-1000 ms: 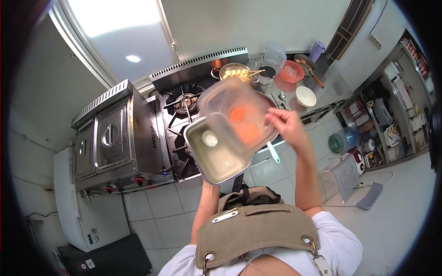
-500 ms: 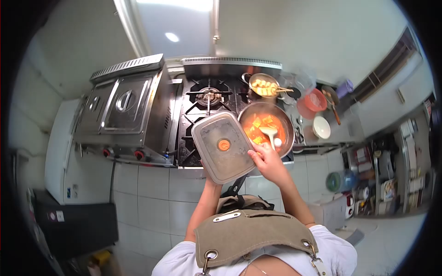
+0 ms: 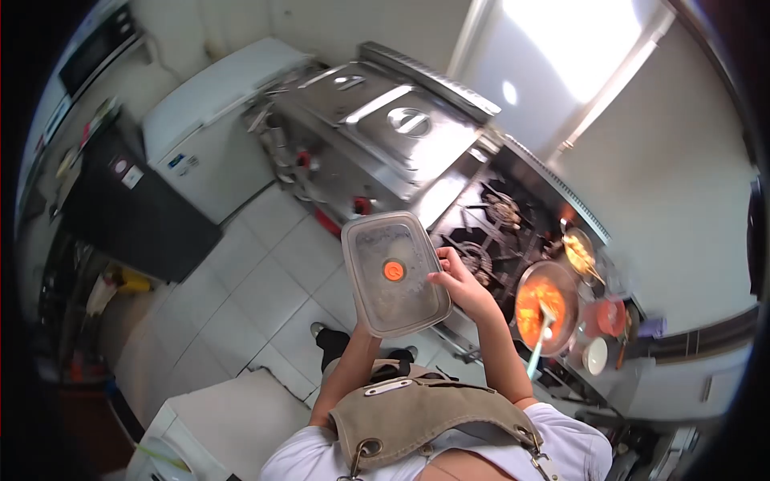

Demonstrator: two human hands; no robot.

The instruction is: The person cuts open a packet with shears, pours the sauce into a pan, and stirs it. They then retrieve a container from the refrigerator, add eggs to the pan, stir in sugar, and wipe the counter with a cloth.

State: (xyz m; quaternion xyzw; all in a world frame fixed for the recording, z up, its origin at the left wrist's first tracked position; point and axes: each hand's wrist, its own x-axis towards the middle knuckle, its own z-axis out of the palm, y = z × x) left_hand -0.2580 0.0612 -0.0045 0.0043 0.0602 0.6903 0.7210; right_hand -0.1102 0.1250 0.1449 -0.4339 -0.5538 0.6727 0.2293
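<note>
A rectangular food container (image 3: pixel 393 301) with a translucent lid and a round orange knob is held in front of my chest. My left hand (image 3: pixel 367 330) supports it at the lower left; the fingers are hidden behind the container. At the right edge, my right hand (image 3: pixel 465 287) grips the container with thumb and bent fingers. Off to the right, a pan (image 3: pixel 571 301) of orange-red stew stands on the stove. A spatula (image 3: pixel 547 321) leans in that pan, its pale green handle sticking out over the rim.
Left of the gas stove (image 3: pixel 491 240) stands a steel unit with lidded wells (image 3: pixel 409 140). A smaller pan of skewers (image 3: pixel 579 252), a red tub (image 3: pixel 611 317) and a white bowl (image 3: pixel 594 356) are at the right. White freezer (image 3: pixel 220 144) and dark cabinet (image 3: pixel 144 208) stand left.
The view has swung left, away from the pan. My right hand has let go of the spatula, which stays in the pan, and now grips the container's right edge.
</note>
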